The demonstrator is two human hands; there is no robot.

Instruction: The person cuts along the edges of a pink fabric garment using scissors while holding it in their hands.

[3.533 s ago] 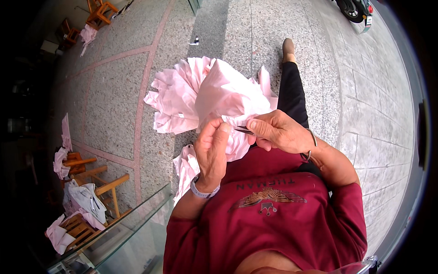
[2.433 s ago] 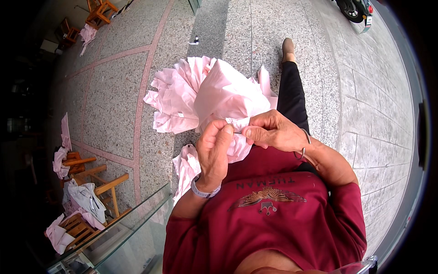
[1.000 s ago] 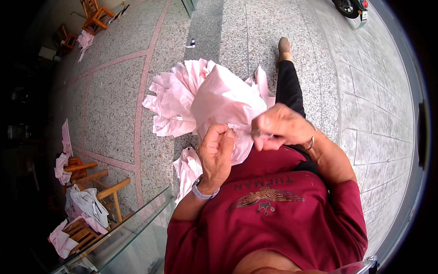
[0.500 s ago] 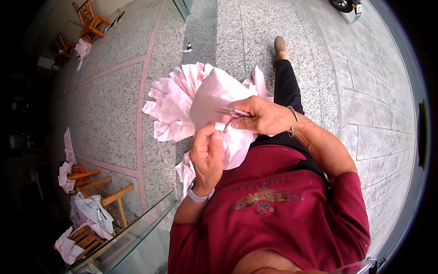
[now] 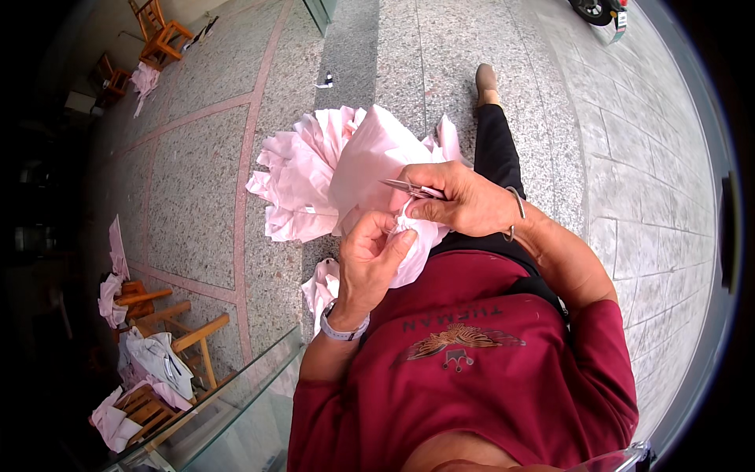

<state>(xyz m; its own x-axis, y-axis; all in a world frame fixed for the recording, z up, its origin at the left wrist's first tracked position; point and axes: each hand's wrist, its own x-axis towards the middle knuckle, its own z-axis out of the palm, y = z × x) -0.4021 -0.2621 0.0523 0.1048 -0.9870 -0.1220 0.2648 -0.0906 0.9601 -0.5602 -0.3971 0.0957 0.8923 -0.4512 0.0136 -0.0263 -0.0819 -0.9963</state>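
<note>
Moved nearer the right hand (image 5: 472,203), whose grip clasps small snips (image 5: 414,189), the left hand (image 5: 365,263) pinches pink cloth (image 5: 417,256).

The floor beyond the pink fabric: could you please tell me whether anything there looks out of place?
One thing, perhaps: a small black-and-white object lies by itself on the dark floor strip, apart from the pink fabric, so it looks stray. It is too small to identify.

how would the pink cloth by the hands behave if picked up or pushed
The pink cloth is probably floppy, since it lies in loose folds. It looks thin, so likely light for its size. Its crumpled spread suggests bunching, not rolling.
</note>
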